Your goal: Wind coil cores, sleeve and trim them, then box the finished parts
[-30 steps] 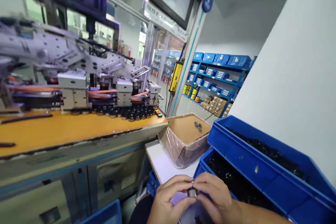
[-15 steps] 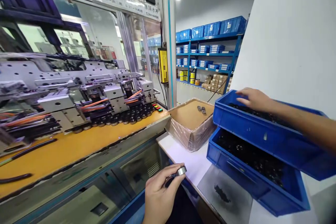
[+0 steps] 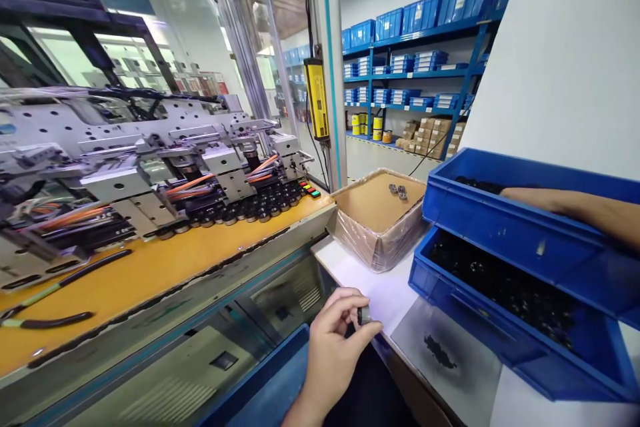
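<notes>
Between the thumb and fingers of my left hand [image 3: 340, 340] is a small metal ring-shaped part [image 3: 363, 315] with a dark inner side. That hand is above the front edge of the white table [image 3: 345, 260]. My right hand reaches down into the upper blue bin [image 3: 500, 227], where black parts [image 3: 480, 184] lie. Only the wrist and back of the right hand [image 3: 525, 199] show over the bin's rim; its fingers are hidden. Beneath it, a lower blue bin [image 3: 465, 307] contains many small black parts [image 3: 505, 287].
A plastic-lined cardboard box [image 3: 380, 243] with a few metal parts [image 3: 399, 191] stands left of the bins. Along the left runs a machine [image 3: 215, 173] with rows of black ring parts [image 3: 265, 203] and pliers [image 3: 65, 287] on its orange ledge. A grey sheet [image 3: 450, 347] lies in front.
My right hand has gone down from above the upper bin into it. The left hand has turned the metal part between its fingers. The view has tilted down.
</notes>
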A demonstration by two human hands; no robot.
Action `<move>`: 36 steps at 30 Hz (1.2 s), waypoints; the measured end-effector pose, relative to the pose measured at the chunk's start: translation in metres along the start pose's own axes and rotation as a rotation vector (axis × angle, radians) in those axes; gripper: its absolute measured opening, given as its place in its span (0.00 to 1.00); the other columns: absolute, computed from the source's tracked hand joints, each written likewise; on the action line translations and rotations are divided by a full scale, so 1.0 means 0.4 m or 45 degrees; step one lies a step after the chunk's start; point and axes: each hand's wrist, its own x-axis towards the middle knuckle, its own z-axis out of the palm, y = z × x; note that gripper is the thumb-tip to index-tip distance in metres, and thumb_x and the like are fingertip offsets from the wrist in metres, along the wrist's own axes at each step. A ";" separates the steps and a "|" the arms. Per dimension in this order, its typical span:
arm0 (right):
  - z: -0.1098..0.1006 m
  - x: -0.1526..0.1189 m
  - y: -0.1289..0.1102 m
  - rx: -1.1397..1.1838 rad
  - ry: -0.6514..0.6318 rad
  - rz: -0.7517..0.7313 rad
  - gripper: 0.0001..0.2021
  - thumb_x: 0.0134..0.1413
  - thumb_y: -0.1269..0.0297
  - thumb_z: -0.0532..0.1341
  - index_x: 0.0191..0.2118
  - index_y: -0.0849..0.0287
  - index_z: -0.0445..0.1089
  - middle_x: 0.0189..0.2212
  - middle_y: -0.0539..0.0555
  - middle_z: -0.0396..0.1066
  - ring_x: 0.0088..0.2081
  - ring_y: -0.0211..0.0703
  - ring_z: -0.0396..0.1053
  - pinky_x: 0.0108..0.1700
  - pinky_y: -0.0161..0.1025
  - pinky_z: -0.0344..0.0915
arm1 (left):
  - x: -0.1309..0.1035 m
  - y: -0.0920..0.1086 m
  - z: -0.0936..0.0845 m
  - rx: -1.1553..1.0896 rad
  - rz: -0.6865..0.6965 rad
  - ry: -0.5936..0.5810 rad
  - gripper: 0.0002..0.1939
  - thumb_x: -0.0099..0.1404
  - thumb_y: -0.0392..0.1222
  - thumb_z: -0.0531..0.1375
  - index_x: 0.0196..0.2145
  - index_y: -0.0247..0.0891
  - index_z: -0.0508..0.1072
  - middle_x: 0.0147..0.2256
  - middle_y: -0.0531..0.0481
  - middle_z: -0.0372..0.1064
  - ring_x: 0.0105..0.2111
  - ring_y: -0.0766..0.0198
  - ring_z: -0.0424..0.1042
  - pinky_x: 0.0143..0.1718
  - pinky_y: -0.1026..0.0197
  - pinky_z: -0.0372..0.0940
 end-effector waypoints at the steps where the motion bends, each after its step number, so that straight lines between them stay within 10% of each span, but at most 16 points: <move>1: -0.019 0.021 0.004 -0.030 -0.131 0.039 0.16 0.51 0.79 0.58 0.15 0.75 0.73 0.10 0.51 0.64 0.12 0.21 0.57 0.23 0.27 0.48 | 0.001 -0.003 0.001 -0.068 -0.037 -0.011 0.11 0.45 0.35 0.73 0.30 0.38 0.82 0.34 0.46 0.75 0.29 0.66 0.73 0.29 0.66 0.69; 6: -0.114 0.127 -0.002 -0.226 -0.538 0.167 0.02 0.34 0.80 0.68 0.18 0.75 0.76 0.14 0.55 0.69 0.17 0.31 0.67 0.25 0.31 0.53 | 0.003 0.000 -0.008 -0.297 -0.232 -0.017 0.15 0.45 0.35 0.73 0.34 0.37 0.82 0.37 0.42 0.80 0.34 0.61 0.79 0.36 0.62 0.74; 12: -0.171 0.134 -0.114 -0.424 -0.035 -0.010 0.09 0.49 0.72 0.64 0.31 0.75 0.80 0.28 0.60 0.75 0.26 0.28 0.66 0.34 0.39 0.57 | 0.002 0.024 -0.034 -0.189 -0.214 0.022 0.15 0.45 0.36 0.74 0.34 0.36 0.82 0.36 0.41 0.82 0.33 0.58 0.81 0.36 0.61 0.77; 19: 0.046 -0.177 -0.358 0.399 -0.044 -1.096 0.11 0.63 0.62 0.64 0.31 0.64 0.70 0.28 0.53 0.71 0.31 0.34 0.69 0.34 0.32 0.66 | -0.006 0.010 -0.001 -0.198 -0.205 -0.031 0.16 0.49 0.35 0.73 0.38 0.38 0.82 0.36 0.44 0.83 0.32 0.58 0.82 0.38 0.63 0.78; 25: 0.197 -0.293 -0.392 0.642 0.120 -1.301 0.12 0.66 0.61 0.60 0.33 0.62 0.65 0.27 0.52 0.70 0.29 0.33 0.68 0.31 0.30 0.65 | -0.027 0.000 0.037 -0.074 -0.186 -0.132 0.17 0.50 0.35 0.73 0.39 0.40 0.82 0.37 0.45 0.82 0.36 0.54 0.83 0.40 0.63 0.77; 36: 0.186 -0.291 -0.360 0.616 0.075 -1.285 0.06 0.67 0.65 0.58 0.41 0.64 0.66 0.35 0.55 0.73 0.38 0.34 0.73 0.40 0.30 0.71 | -0.059 0.013 0.096 -0.066 -0.268 0.017 0.17 0.47 0.43 0.75 0.38 0.43 0.83 0.34 0.51 0.83 0.33 0.59 0.82 0.39 0.67 0.77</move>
